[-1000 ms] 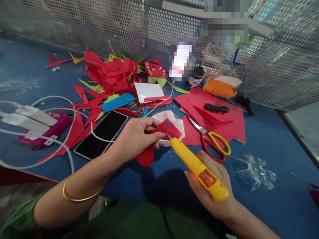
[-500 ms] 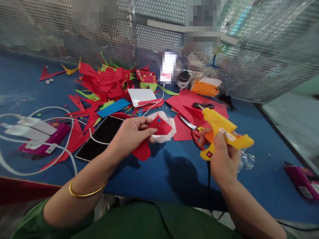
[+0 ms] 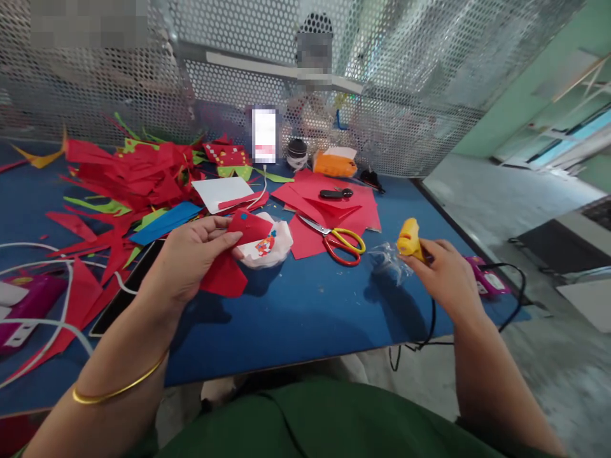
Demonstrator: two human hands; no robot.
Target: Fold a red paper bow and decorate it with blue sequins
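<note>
My left hand (image 3: 191,257) pinches a red paper piece (image 3: 249,224) with a small blue square on it; a red flap hangs below my fingers. Just beyond it is a round white item (image 3: 277,249) with a colourful printed picture. My right hand (image 3: 446,277), at the right part of the table, is wrapped round a yellow glue gun (image 3: 409,236) with a black cord. Scissors (image 3: 338,243) with red and yellow handles lie between my hands, partly on red sheets (image 3: 305,238). Clear crumpled plastic (image 3: 389,262) lies beside the glue gun.
Red and green paper scraps (image 3: 138,172) are heaped at the left, near white cables and a dark tablet (image 3: 121,302). A lit phone (image 3: 265,135) stands by the mesh partition (image 3: 229,32). An orange packet (image 3: 334,164) is at the back, and a purple box (image 3: 491,283) at the right.
The view has swung right. My right hand has moved right with the glue gun and turned it, away from the scissors. The printed picture now shows beside the red paper in my left hand.
</note>
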